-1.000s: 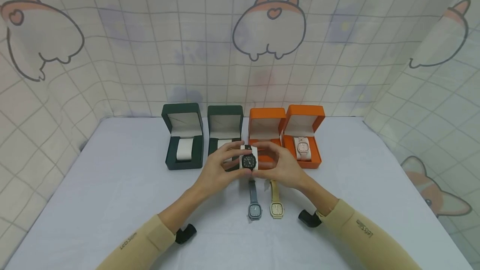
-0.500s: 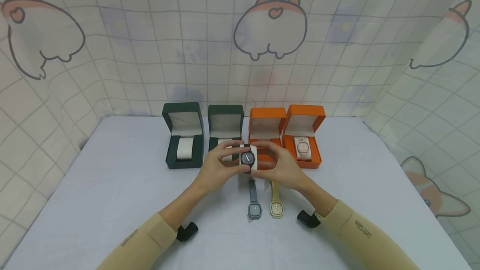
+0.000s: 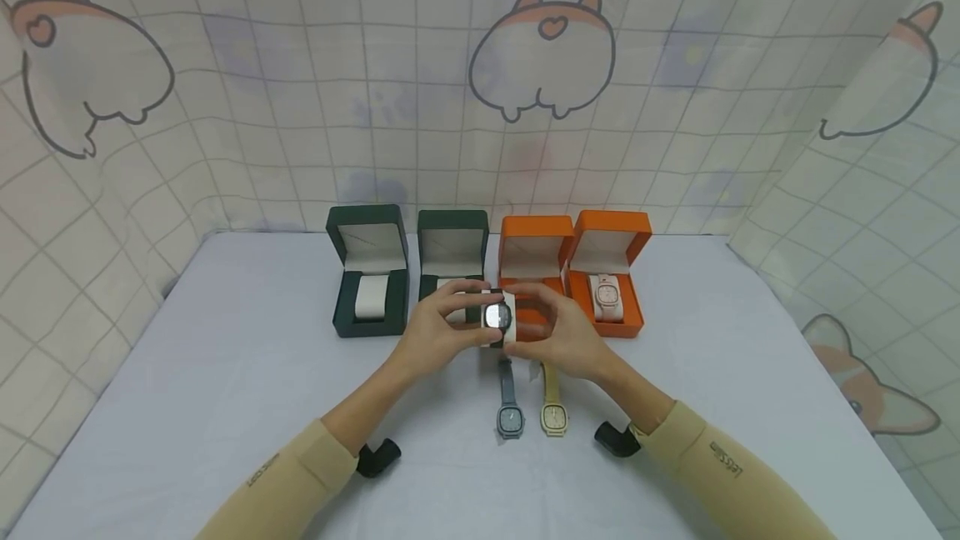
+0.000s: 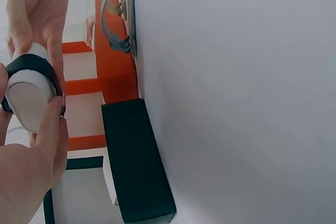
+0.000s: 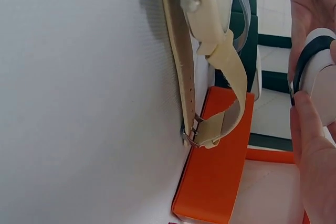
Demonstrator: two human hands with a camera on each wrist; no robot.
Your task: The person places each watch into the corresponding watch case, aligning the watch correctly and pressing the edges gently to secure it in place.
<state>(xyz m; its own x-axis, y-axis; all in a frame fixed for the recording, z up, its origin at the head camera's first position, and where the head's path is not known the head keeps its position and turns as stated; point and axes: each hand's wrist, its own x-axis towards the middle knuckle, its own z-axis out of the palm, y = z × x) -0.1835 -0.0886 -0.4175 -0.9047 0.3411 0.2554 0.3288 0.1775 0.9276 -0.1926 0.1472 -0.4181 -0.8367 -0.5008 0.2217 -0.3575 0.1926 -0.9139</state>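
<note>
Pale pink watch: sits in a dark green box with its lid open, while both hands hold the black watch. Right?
Not quite: the pale pink watch sits in an orange box, not a dark green one, as the head view shows. The rest stands: that lid is open, and the left hand and right hand hold the black watch.

The black watch [image 3: 497, 317] has a glossy face. The orange boxes [image 5: 215, 171] look smooth and matt, the tablecloth [image 5: 94, 98] finely textured, the buckle [image 5: 191, 141] on the yellow watch [image 3: 554, 417] metallic.
</note>
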